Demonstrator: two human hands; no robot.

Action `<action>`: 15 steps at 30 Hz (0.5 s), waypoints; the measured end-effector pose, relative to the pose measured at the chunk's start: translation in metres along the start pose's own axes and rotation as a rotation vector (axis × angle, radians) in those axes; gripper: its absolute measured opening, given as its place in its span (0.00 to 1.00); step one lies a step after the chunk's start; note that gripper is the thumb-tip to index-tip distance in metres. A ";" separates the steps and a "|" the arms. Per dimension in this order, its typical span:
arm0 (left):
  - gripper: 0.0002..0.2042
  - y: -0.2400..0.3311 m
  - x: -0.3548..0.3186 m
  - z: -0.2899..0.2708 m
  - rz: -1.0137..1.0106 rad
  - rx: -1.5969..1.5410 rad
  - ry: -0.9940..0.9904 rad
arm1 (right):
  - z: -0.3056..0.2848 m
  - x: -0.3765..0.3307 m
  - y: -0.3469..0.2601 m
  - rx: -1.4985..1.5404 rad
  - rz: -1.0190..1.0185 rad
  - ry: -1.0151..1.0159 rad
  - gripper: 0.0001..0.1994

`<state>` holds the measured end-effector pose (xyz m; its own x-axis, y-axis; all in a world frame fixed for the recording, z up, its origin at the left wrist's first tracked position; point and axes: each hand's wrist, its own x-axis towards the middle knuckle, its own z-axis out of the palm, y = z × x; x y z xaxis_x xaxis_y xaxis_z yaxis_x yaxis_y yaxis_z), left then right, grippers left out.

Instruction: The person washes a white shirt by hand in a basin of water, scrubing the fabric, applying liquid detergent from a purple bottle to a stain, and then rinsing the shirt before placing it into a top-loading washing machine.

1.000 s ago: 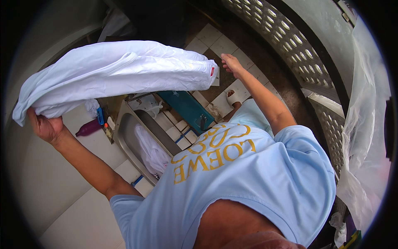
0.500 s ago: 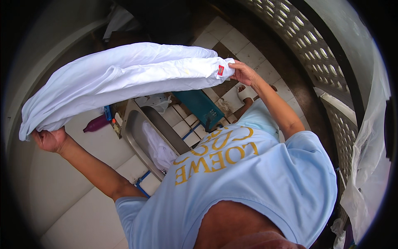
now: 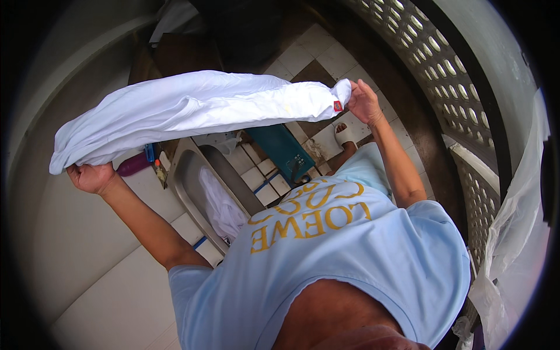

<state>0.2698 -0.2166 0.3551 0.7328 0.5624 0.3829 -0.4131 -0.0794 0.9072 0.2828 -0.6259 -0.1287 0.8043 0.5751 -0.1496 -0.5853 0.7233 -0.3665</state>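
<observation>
A long white garment [image 3: 192,105] with a small red label is stretched across in front of me, gathered into loose lengthwise folds. My left hand [image 3: 93,177] is closed on its lower left end, with the fingertips partly hidden behind the fabric. At the far right end, beside the label, my right hand [image 3: 364,103] pinches a bunched corner. Below the cloth, another piece of white fabric [image 3: 220,204] lies crumpled in a metal sink [image 3: 189,181].
A purple bottle [image 3: 133,164] and a small blue item [image 3: 150,153] stand left of the sink. Right of it is a teal panel-like object [image 3: 283,153]. A perforated wall [image 3: 443,76] curves along the right, with clear plastic sheeting [image 3: 507,233] hanging nearby. The floor is tiled.
Both hands have shifted to the right with the garment. Its right end now bunches up at my right hand, and the left end has risen slightly.
</observation>
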 end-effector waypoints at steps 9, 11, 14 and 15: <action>0.20 -0.022 -0.016 -0.011 0.042 -0.025 0.056 | -0.010 -0.050 -0.013 0.285 -0.091 0.465 0.50; 0.21 -0.038 -0.024 -0.005 0.058 0.037 0.135 | -0.020 -0.052 -0.001 0.147 -0.033 0.445 0.49; 0.23 -0.057 -0.043 0.001 -0.007 0.058 0.204 | -0.034 -0.052 -0.013 -0.017 0.053 0.337 0.46; 0.23 -0.062 -0.047 -0.001 -0.044 0.053 0.217 | -0.036 -0.055 -0.015 -0.055 0.086 0.306 0.46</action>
<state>0.2598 -0.2373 0.2807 0.6135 0.7301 0.3010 -0.3501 -0.0902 0.9323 0.2506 -0.6818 -0.1480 0.7505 0.4855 -0.4483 -0.6528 0.6502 -0.3886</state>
